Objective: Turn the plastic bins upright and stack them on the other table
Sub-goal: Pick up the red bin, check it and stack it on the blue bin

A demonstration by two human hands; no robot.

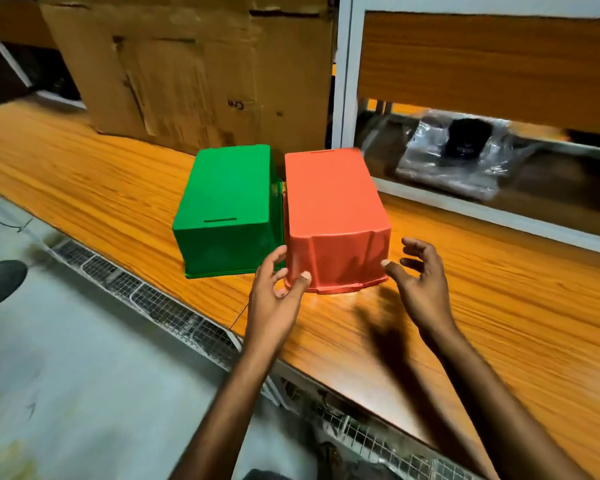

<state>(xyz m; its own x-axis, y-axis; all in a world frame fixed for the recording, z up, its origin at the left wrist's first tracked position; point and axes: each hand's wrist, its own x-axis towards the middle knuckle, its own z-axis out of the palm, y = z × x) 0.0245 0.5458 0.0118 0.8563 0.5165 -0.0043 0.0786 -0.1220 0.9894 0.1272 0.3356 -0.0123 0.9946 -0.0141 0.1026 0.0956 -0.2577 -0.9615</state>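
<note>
Two plastic bins stand upside down, side by side, on the wooden table (84, 181). The green bin (227, 206) is on the left and the orange bin (333, 216) on the right, their sides touching. My left hand (278, 292) is at the orange bin's near left corner, thumb and fingertips touching its lower wall and rim, fingers spread. My right hand (420, 275) hovers just off the bin's near right corner, fingers apart, with the thumb tip close to the wall. Neither hand has closed on the bin.
A large cardboard box (194, 71) stands on the table right behind the bins. A metal-framed shelf unit (347, 81) with a wooden panel rises at the right, with plastic-wrapped items (458, 150) behind it. A wire mesh tray (160, 303) runs under the table's near edge.
</note>
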